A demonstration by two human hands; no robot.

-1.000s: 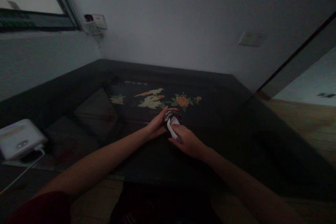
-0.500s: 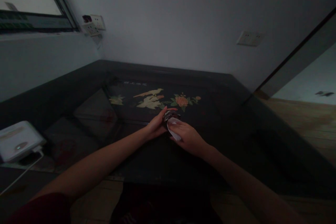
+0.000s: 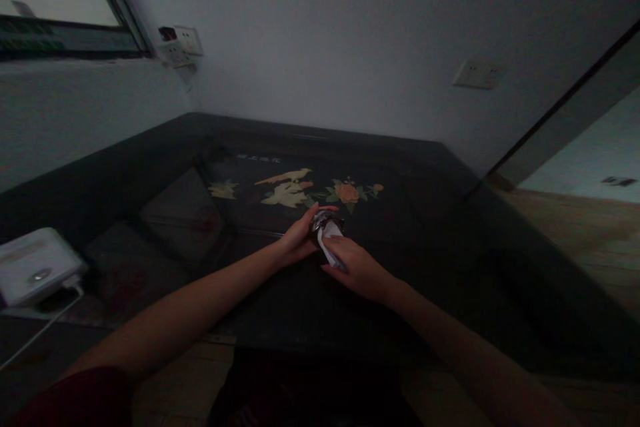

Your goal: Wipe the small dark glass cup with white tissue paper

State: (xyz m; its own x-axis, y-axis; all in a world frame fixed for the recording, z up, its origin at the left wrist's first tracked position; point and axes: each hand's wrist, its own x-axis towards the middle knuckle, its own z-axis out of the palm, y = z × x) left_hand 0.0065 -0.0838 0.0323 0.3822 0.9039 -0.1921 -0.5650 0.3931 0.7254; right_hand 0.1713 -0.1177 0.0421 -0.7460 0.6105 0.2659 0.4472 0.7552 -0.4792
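My left hand (image 3: 299, 237) is wrapped around a small dark, shiny rounded object (image 3: 327, 216) over the middle of the dark table (image 3: 280, 307). Its exact kind cannot be made out in the dim light. In my right hand (image 3: 361, 267) is a folded white tissue or cloth (image 3: 332, 247), pinched between the fingers. The upper end of the white piece lies against the shiny object, on the side nearer to me. My left palm and part of the object are hidden.
A white box-shaped device (image 3: 37, 267) with a white cable (image 3: 45, 337) sits at the left. Flower and bird pictures (image 3: 290, 190) decorate the tabletop. Wall sockets (image 3: 480, 73) are on the wall behind, and tiled floor (image 3: 590, 233) shows at the right.
My right hand has shifted slightly down, away from the shiny object, and more of the white piece shows above its fingers. My left hand keeps its place.
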